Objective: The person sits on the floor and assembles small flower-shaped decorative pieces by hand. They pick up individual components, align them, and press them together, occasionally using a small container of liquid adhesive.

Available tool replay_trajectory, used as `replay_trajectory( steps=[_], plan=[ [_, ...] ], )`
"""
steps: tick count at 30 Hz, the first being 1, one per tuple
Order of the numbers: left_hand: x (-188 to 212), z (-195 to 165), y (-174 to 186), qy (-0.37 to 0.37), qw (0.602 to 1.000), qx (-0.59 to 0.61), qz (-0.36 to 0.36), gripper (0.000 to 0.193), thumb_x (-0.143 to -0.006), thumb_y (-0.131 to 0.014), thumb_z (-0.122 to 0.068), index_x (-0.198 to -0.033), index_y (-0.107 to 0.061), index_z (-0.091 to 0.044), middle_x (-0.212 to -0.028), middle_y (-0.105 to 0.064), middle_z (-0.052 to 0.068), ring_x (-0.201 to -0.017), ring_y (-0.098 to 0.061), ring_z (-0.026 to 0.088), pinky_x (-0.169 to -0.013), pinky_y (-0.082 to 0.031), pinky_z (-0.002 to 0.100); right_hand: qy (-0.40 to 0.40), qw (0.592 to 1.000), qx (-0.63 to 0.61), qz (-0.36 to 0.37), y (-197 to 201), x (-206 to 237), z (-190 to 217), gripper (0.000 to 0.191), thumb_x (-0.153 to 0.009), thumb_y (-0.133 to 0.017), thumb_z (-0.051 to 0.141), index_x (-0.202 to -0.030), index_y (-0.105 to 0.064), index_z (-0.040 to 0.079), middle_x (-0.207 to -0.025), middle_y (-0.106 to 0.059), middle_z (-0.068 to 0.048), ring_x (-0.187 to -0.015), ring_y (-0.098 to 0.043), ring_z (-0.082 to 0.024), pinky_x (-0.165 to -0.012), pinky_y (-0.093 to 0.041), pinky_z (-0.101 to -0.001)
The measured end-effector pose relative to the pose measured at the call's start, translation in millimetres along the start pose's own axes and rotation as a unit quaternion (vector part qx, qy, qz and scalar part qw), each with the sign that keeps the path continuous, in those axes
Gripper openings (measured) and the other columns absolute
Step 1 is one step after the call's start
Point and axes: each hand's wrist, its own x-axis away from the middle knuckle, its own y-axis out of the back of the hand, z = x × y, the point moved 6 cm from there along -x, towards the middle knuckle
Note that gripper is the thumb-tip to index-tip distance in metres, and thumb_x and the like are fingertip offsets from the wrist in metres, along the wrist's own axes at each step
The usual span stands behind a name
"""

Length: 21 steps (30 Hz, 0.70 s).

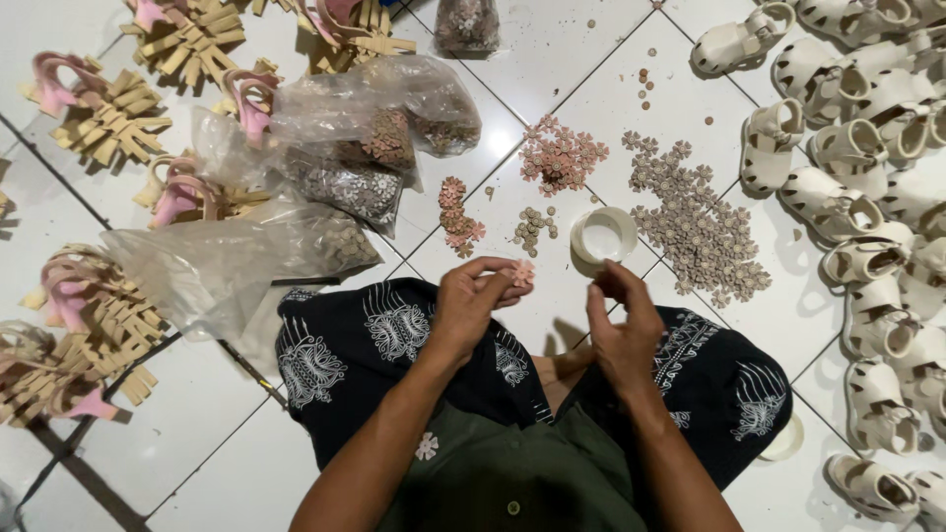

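- Head view: the left hand (471,300) has its grip closed on a small pink flower piece (522,273), pinched at the fingertips just below the white round cup (603,235) on the tiled floor (552,59).
- The right hand (623,330) is beside it, fingers curled; whether its grip holds anything I cannot tell.
- Risk: the piece is held by a thin pinch over the lap; a slip would likely drop it into the dark patterned cloth (394,335).
- Risk: the cup sits close ahead of both hands; a forward reach could tip it.
- Left of the cup: a pink flower pile (560,156) and small beads (532,229). Right of it: a brown flower pile (698,229), then white sandals (857,158).
- Far left of the cup: plastic bags (345,158) crowd the floor, with pink and tan strap parts (108,118) beyond them.
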Motion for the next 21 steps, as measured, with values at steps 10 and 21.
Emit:
replay_trajectory(
  steps=[10, 21],
  plan=[
    [-12.6, 3.4, 49.5, 0.011, 0.996, 0.048, -0.07, 0.028, -0.099, -0.063, -0.012, -0.12, -0.063, 0.006, -0.097, -0.076, 0.02, -0.096, -0.078, 0.029, -0.087, -0.063, 0.037, -0.152, 0.978, 0.037, 0.136, -114.2, -42.4, -86.1, 0.044, -0.099, -0.066, 0.012, -0.141, -0.054, 0.004, -0.12, -0.069, -0.024, -0.108, -0.071, -0.032, -0.089, -0.062, -0.0437],
    [-16.9, 6.2, 49.1, 0.015, 0.998, 0.013, -0.065, 0.029, -0.1, -0.063, -0.016, -0.119, -0.066, 0.005, -0.093, -0.078, 0.019, -0.096, -0.079, 0.029, -0.088, -0.063, 0.037, -0.166, 0.978, 0.085, 0.089, -148.2, -69.3, -93.7, 0.048, -0.092, -0.069, 0.008, -0.137, -0.054, 0.0, -0.109, -0.07, -0.019, -0.094, -0.07, -0.028, -0.081, -0.059, -0.0425]
  ],
)
